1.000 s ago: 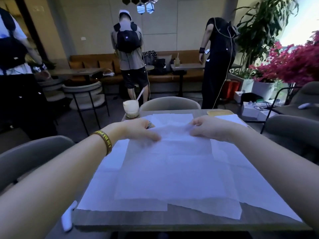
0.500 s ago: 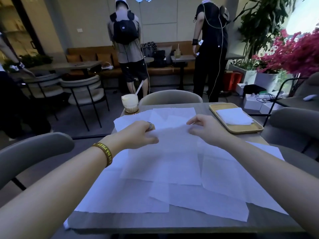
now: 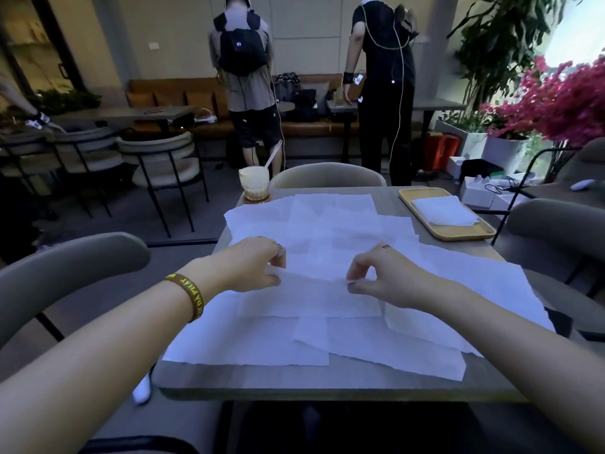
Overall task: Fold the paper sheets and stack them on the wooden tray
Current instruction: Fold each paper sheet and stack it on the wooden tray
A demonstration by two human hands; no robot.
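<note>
A thin white paper sheet [image 3: 311, 299] is pinched at its far edge by the left hand [image 3: 258, 267] and right hand [image 3: 383, 276], both grips clenched on it. An even nearward fold seems intended.

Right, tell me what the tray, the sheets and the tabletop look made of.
Tray: pale wood, possibly bamboo, smooth matte finish; even yellow-tan colour, raised rim.
Sheets: thin white paper, tissue-like; layers beneath show through, creases visible.
Tabletop: grey, matte, faint streaky grain; wood or laminate, cannot tell which.
</note>
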